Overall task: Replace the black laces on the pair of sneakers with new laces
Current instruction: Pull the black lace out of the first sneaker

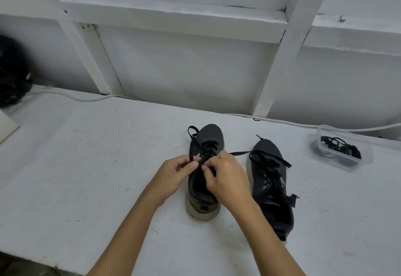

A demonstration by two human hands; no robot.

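Two dark grey sneakers stand on the white table (86, 167), toes pointing away from me. Over the left sneaker (207, 137), my left hand (173, 173) pinches the black lace (193, 145) at an upper eyelet on its left side. My right hand (225, 178) pinches the lace on the right side of the same shoe, and a free end runs off to the right. The right sneaker (273, 189) is loosely laced, its black lace ends hanging off both sides. No hand touches it.
A clear plastic tub (345, 143) holding a bundle of black laces sits at the right back of the table. A white cable (282, 120) runs along the table's back edge under the white framed wall. A black object (10, 71) stands at far left.
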